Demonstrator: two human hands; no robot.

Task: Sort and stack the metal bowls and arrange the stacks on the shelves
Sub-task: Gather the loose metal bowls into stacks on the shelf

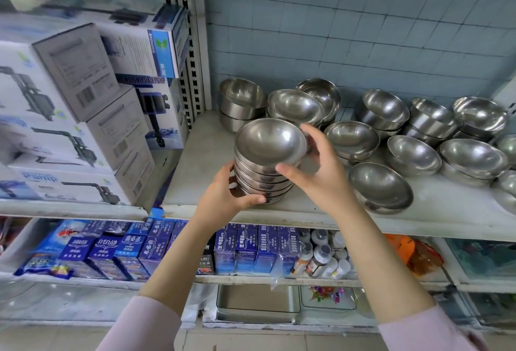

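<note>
A tall stack of several metal bowls (269, 144) stands near the front of the white shelf (195, 172). My left hand (226, 197) grips the bottom of the stack from the left, thumb along the lowest bowl. My right hand (318, 169) clasps the upper right side, thumb on the front and fingers behind the rim. More metal bowls lie singly and in low stacks behind and to the right: a deep pair (241, 102) at the back left, a shallow stack (296, 106), a single bowl (381, 186) at the front.
Cardboard pump boxes (72, 116) fill the shelf to the left, past a slotted upright post (192, 43). Below are blue product boxes (251, 247), small bottles (324, 253) and an orange packet (402, 247). A blue tiled wall backs the shelf.
</note>
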